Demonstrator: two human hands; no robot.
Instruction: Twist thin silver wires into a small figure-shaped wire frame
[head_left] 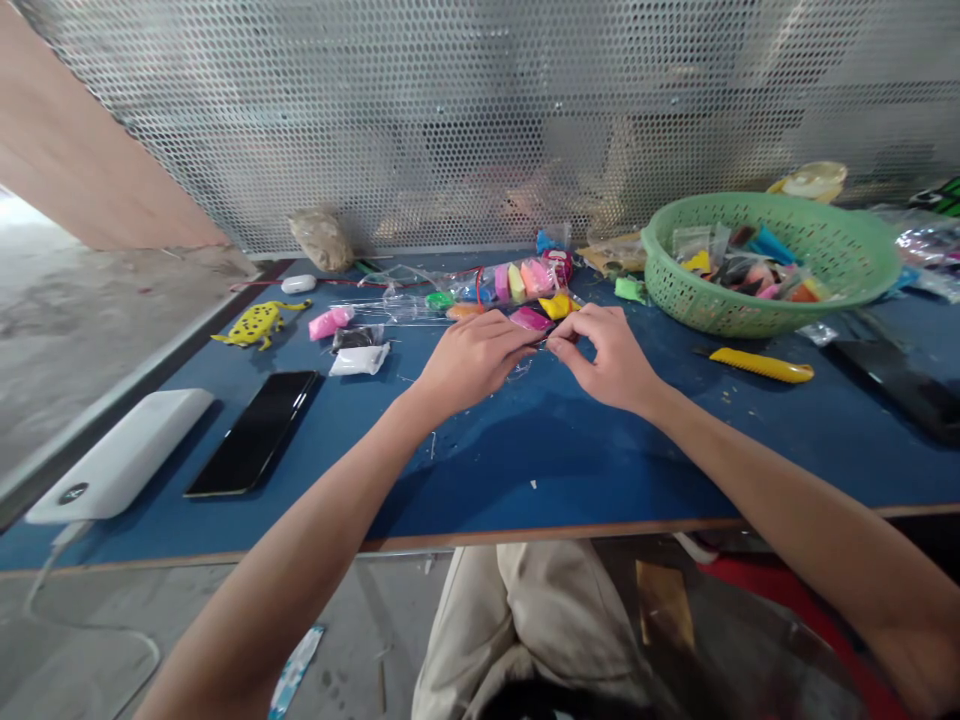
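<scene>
My left hand (pixel 480 358) and my right hand (pixel 606 358) meet fingertip to fingertip over the middle of the blue table (pixel 510 470). The right thumb and forefinger are pinched together, and the left fingers press against the thumb. What they hold is mostly covered by the fingers. Just beyond the fingertips is a magenta packet (pixel 531 319), with a yellow packet (pixel 559 306) beside it. An orange packet (pixel 465 311) lies behind my left hand. Further back rests a clear bag of pastel clay pieces (pixel 517 283).
A green basket (pixel 765 215) of small packets stands at the back right, with a yellow cutter knife (pixel 761 365) before it. On the left are a yellow toy frog (pixel 259 324), a pink packet (pixel 331 322), a white packet (pixel 360 359), a phone (pixel 255 434) and a white power bank (pixel 124 455).
</scene>
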